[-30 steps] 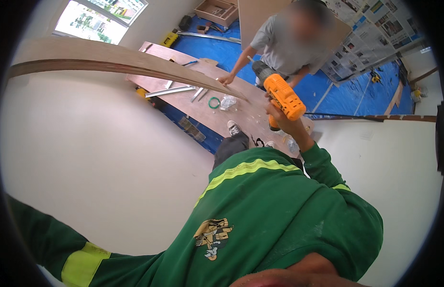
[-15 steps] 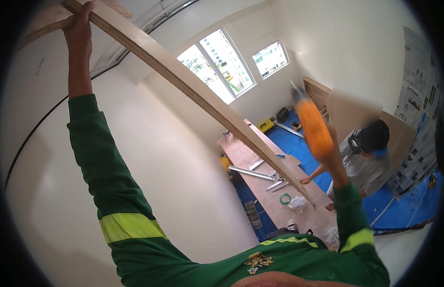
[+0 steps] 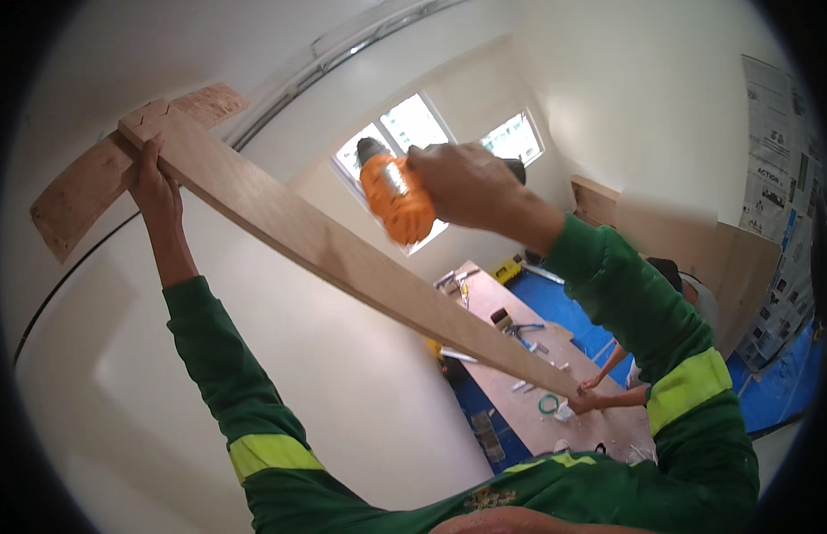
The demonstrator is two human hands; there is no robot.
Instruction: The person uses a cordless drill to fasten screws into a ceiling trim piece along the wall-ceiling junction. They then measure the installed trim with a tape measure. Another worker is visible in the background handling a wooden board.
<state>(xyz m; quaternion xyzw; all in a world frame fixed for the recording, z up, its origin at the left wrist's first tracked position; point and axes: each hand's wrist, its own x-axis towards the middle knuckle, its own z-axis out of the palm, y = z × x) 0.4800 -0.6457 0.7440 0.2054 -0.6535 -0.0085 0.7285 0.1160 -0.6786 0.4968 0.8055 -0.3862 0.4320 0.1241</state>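
Raised at the upper left, my left hand [image 3: 157,182] is closed around the upper end of a long wooden plank [image 3: 289,236]. A short plywood crosspiece [image 3: 71,205] lies across that end, close under the ceiling. The plank slopes down to the right. At its lower end a co-worker's hands [image 3: 587,398] touch it; my right sleeve partly covers this person. My right hand [image 3: 476,187] grips an orange power drill [image 3: 397,200] above the plank's middle, apart from it. The drill's dark chuck points up; whether it carries a bit, I cannot tell.
Below stands a long pinkish board platform [image 3: 489,307] with tools, metal strips and a green ring [image 3: 548,404] on it. Blue sheeting [image 3: 543,298] covers the floor. Plywood panels [image 3: 689,236] lean at the right, near newspaper [image 3: 770,169] on the wall. A metal track [image 3: 347,60] runs along the ceiling.
My right hand has swung the drill left, from beside the co-worker to in front of the window. The plank's upper end shows lower in view, and the co-worker has bent nearer its lower end.
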